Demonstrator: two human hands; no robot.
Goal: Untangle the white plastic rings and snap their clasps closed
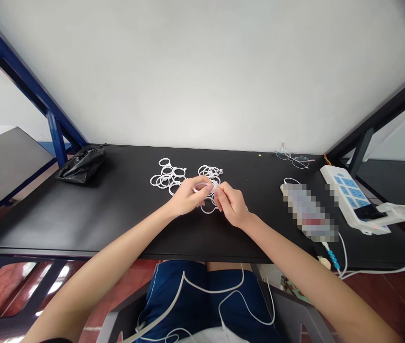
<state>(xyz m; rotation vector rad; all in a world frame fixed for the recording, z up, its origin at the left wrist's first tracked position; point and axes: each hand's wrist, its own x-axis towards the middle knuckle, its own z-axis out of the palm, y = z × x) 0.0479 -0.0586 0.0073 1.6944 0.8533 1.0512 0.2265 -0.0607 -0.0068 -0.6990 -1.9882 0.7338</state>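
Note:
My left hand (192, 196) is closed, with a white plastic ring (198, 187) pinched between thumb and fingers. Right beside it, my right hand (231, 204) is closed in a pinch at a small white piece by the ring's side; its fingertips hide what that piece is. Below and behind both hands lies a loose pile of similar white rings (207, 212) with small eyelets, partly covered by the fingers. To the left of my left hand, a second group of white rings (164, 180) lies spread on the black table (116, 219).
On the right are a phone (309, 214) with a cable, a white power strip (355, 197) and eyeglasses (293, 158). A black plastic bag (83, 164) sits at the far left. White cables (209, 289) cross my lap. A pale wall (195, 81) stands behind the table.

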